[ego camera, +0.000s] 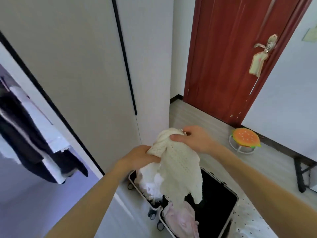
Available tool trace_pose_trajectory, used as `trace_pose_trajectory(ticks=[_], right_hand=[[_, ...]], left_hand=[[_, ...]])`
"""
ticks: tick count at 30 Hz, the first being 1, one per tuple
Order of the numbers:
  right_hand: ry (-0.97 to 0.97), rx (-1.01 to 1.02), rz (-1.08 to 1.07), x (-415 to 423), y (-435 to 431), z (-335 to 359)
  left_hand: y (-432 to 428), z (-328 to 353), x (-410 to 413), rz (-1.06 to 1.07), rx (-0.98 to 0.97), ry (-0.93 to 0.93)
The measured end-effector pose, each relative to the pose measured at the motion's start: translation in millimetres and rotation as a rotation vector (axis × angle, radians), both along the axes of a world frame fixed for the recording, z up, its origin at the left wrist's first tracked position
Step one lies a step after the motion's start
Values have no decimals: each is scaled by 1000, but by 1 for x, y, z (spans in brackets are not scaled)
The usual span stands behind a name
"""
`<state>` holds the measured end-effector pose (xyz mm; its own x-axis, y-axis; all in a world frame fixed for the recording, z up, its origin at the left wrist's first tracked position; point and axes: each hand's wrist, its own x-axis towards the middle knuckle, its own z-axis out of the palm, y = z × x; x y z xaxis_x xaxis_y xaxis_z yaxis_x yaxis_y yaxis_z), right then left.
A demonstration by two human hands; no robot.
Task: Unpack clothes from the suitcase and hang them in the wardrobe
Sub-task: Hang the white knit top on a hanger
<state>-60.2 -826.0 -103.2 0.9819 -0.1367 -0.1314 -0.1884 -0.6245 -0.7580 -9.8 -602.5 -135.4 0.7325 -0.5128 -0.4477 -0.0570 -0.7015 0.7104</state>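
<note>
Both hands (137,156) (195,139) grip the cream knit top (178,165) above the open suitcase (221,200), beside the wardrobe (85,74).

L hand (137,156) & R hand (195,139) are both showing bare; L forearm (89,200) & R forearm (257,177) are running bare & slim from wrist to btm edge of frame.

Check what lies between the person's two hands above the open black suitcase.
A cream knitted garment: the left hand grips one bunched part, the right hand another, the rest hanging over the black suitcase. Head view.
</note>
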Motion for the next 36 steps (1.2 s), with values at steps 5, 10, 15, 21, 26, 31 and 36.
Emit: trace_pose_trajectory(ticks=[5,10,15,21,26,31,36], right_hand=[[22,-113,341,-12,56,41],[-19,-175,544,-9,133,75],[-101,-238,654,-9,212,101],[-240,180,535,-12,306,136],[-458,384,212,8,350,154],[-538,-57,163,20,371,162],[-481,9,283,25,389,143]], left_hand=[[83,52,-34,-9,125,-8],[172,93,-55,157,142,-118],[248,119,-78,405,-50,-319],[356,148,-92,699,-155,-545],[417,158,-99,826,-124,-664],[435,177,-91,1004,-343,-641],[417,211,-73,1049,-427,-694]])
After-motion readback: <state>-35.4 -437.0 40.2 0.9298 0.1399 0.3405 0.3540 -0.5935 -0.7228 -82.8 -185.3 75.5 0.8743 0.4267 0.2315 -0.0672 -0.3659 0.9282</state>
